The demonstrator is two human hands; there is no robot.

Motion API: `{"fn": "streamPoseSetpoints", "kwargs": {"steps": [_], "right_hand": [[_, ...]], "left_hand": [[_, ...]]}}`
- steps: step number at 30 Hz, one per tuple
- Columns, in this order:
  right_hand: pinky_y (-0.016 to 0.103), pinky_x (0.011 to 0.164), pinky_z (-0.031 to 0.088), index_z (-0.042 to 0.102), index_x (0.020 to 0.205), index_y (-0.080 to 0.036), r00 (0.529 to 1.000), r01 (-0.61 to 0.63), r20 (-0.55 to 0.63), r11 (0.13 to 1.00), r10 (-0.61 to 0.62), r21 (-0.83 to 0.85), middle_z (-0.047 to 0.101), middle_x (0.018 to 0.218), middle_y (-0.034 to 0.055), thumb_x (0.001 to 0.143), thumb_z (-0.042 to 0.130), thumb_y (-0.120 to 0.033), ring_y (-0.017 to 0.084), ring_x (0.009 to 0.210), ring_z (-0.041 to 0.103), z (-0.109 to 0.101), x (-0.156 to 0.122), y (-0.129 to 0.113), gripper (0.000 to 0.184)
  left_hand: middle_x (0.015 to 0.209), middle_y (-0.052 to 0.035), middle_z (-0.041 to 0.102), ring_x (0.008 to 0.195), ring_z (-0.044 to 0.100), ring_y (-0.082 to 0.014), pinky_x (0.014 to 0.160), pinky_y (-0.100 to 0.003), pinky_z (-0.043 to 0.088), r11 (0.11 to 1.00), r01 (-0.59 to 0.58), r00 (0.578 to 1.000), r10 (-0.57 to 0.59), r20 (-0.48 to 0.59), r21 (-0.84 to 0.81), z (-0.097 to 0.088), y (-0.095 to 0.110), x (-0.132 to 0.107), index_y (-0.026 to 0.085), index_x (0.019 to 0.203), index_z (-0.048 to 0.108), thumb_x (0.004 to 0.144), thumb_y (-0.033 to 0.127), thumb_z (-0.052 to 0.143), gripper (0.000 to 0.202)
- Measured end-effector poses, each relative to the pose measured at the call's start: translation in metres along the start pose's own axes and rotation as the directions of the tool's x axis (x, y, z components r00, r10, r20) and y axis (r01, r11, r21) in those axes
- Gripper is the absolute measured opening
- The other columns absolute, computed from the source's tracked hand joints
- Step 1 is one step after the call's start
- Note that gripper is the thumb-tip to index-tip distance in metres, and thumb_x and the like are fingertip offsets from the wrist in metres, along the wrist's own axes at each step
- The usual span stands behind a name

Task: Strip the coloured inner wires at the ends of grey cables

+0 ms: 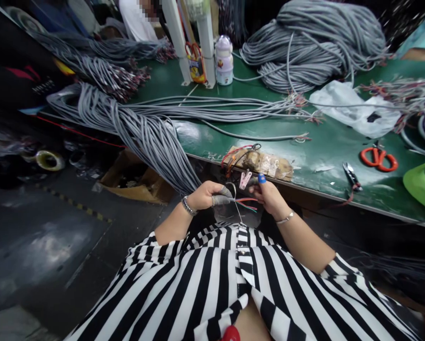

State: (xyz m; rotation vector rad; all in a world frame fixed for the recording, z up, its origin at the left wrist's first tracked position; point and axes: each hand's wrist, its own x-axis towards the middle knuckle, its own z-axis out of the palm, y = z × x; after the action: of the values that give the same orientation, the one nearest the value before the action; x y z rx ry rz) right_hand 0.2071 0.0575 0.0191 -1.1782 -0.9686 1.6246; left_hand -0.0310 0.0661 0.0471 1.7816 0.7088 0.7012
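My left hand (212,194), with grey wrapping on its fingers, pinches the end of a grey cable. Out of that end fan thin red and green wires (247,202) and a pale strand that hangs down. Close by on the right is my right hand (270,198), a blue cover on its thumb. Its fingers are curled together near the wire tips, and what they hold, if anything, is hidden. A pink clothespin (245,180) sits at the bench edge between the hands, beside a taped wooden block (269,166).
A thick bundle of grey cables (145,137) drapes over the edge of the green bench (326,158). Orange-handled scissors (378,158), cutters (352,176) and a green basket (423,184) lie right. Behind stand a bottle (224,61) and coiled cable (312,42). A cardboard box (137,189) is below.
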Motion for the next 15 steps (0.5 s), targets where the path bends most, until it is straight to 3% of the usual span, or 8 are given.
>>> {"fn": "streamPoseSetpoints", "kwargs": {"steps": [5, 11, 15], "right_hand": [[0.02, 0.037, 0.009, 0.051, 0.068, -0.019, 0.997, -0.048, 0.064, 0.995, 0.042, 0.085, 0.03, 0.047, -0.0098, 0.065, 0.071, -0.074, 0.003, 0.04, 0.016, 0.015, 0.013, -0.009, 0.058], [0.022, 0.039, 0.012, 0.046, 0.062, -0.019, 0.995, -0.064, 0.092, 0.979, 0.046, 0.196, 0.035, 0.046, -0.0078, 0.062, 0.071, -0.075, 0.004, 0.04, 0.024, 0.021, 0.019, 0.0, 0.061], [0.022, 0.041, 0.011, 0.049, 0.062, -0.018, 0.996, -0.067, 0.079, 0.967, 0.049, 0.245, 0.029, 0.043, -0.01, 0.064, 0.074, -0.071, 0.003, 0.039, 0.018, 0.023, 0.021, 0.004, 0.058]], "left_hand": [[0.071, -0.0073, 0.071, 0.063, 0.064, -0.014, 0.064, -0.023, 0.051, 0.999, 0.002, 0.999, -0.004, -0.032, -0.033, -0.004, -0.01, 0.02, 0.01, 0.081, 0.075, 0.075, 0.047, 0.076, 0.038], [0.067, -0.0042, 0.066, 0.06, 0.058, -0.0117, 0.062, -0.022, 0.048, 0.997, 0.038, 0.999, -0.038, -0.003, -0.071, -0.004, -0.02, 0.031, 0.008, 0.077, 0.072, 0.073, 0.048, 0.077, 0.04], [0.066, -0.0027, 0.063, 0.061, 0.055, -0.011, 0.062, -0.022, 0.047, 0.991, 0.057, 0.997, -0.051, 0.056, -0.118, -0.001, -0.023, 0.034, 0.008, 0.075, 0.07, 0.072, 0.048, 0.077, 0.04]]}}
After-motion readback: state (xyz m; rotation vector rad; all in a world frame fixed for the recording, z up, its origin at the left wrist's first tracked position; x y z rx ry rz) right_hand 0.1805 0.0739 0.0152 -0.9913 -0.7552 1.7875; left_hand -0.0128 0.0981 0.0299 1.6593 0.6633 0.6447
